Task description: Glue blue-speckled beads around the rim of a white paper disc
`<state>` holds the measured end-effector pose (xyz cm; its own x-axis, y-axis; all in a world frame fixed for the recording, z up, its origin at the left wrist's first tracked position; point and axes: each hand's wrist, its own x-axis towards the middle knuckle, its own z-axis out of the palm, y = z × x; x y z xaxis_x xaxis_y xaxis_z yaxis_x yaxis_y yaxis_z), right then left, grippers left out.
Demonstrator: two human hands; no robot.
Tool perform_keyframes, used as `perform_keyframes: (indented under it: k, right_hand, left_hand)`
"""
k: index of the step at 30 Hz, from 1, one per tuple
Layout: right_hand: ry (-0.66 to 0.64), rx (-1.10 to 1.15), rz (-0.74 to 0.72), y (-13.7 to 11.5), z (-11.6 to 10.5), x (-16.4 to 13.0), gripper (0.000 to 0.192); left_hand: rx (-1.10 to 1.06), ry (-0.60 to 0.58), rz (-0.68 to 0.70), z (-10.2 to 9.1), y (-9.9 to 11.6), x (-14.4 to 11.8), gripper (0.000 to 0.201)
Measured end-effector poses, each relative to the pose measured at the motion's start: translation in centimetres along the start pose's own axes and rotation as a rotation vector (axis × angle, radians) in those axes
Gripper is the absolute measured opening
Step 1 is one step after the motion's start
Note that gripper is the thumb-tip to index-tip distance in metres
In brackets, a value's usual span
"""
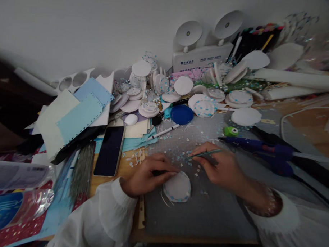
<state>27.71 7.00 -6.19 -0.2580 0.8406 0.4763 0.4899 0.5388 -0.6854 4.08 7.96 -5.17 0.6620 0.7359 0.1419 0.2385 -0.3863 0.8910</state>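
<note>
My left hand [146, 175] rests on the grey cutting mat [204, 211], fingertips pinching the upper edge of a white foam disc [177, 187] with a pale blue rim. My right hand [222, 168] grips green tweezers [203, 154], whose tips point left toward small star-shaped confetti pieces [179, 156] scattered on the mat just above the disc. Both wrists wear white sleeves; a beaded bracelet [269, 203] sits on the right one.
A blue glue gun [268, 152] lies right of my right hand. A green punch [231, 131], blue lid [181, 114] and white pen [164, 131] lie beyond. A dark phone [109, 150] sits left. Foam discs [205, 105] pile at the back; paper sheets [75, 116] lie far left.
</note>
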Motion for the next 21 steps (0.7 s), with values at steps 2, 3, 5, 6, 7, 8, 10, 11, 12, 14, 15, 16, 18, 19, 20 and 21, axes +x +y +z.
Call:
perform_keyframes:
  k: [2,3,5,6,7,8,10,11,12,14,15,16,18,19,20,21]
  right_hand:
    - [-0.012,-0.002,-0.005,0.2,0.1,0.0,0.012]
    - [-0.014,-0.004,-0.004,0.2,0.2,0.0,0.012]
    - [0.009,-0.005,0.016,0.2,0.1,0.0,0.012]
    - [0.032,0.000,0.032,0.2,0.1,0.0,0.012]
    - [0.061,0.013,0.055,0.0,0.0,0.0,0.011]
    - [0.093,0.038,0.079,-0.2,-0.1,0.0,0.009]
    - [0.149,0.120,0.116,-0.8,-0.2,0.0,0.007]
    - [0.173,0.172,0.123,-1.2,-0.2,0.0,0.007]
    - [0.193,0.222,0.122,-1.5,-0.2,-0.1,0.007]
    - [0.198,0.294,0.101,-2.2,-0.1,-0.2,0.010]
    - [0.189,0.313,0.089,-2.4,0.1,-0.2,0.011]
    - [0.174,0.322,0.078,-2.5,0.2,-0.3,0.012]
    - [0.144,0.328,0.066,-2.7,0.5,-0.4,0.013]
    - [0.133,0.329,0.064,-2.7,0.7,-0.5,0.013]
    - [0.124,0.325,0.062,-2.7,0.8,-0.5,0.014]
    - [0.116,0.322,0.057,-2.7,0.9,-0.5,0.014]
  left_hand:
    - [-0.013,-0.017,-0.004,0.0,0.1,0.0,0.023]
    - [-0.019,-0.014,-0.008,0.0,0.1,0.0,0.024]
    - [-0.029,0.021,-0.017,0.0,0.1,0.1,0.027]
    - [-0.033,0.049,-0.026,0.0,0.1,0.1,0.029]
    - [-0.041,0.082,-0.038,0.0,0.1,0.2,0.029]
    - [-0.053,0.114,-0.052,0.0,0.1,0.2,0.029]
    - [-0.082,0.165,-0.080,0.1,0.1,0.3,0.026]
    - [-0.097,0.183,-0.091,0.1,0.1,0.3,0.024]
    - [-0.111,0.197,-0.096,0.1,0.2,0.3,0.022]
    - [-0.140,0.207,-0.100,0.2,0.2,0.4,0.021]
    - [-0.157,0.206,-0.096,0.2,0.2,0.4,0.021]
    - [-0.177,0.204,-0.090,0.3,0.2,0.4,0.022]
    - [-0.212,0.195,-0.075,0.3,0.2,0.4,0.022]
    - [-0.225,0.191,-0.068,0.4,0.2,0.4,0.022]
    - [-0.232,0.189,-0.064,0.4,0.2,0.4,0.020]
    - [-0.233,0.191,-0.063,0.4,0.1,0.4,0.018]
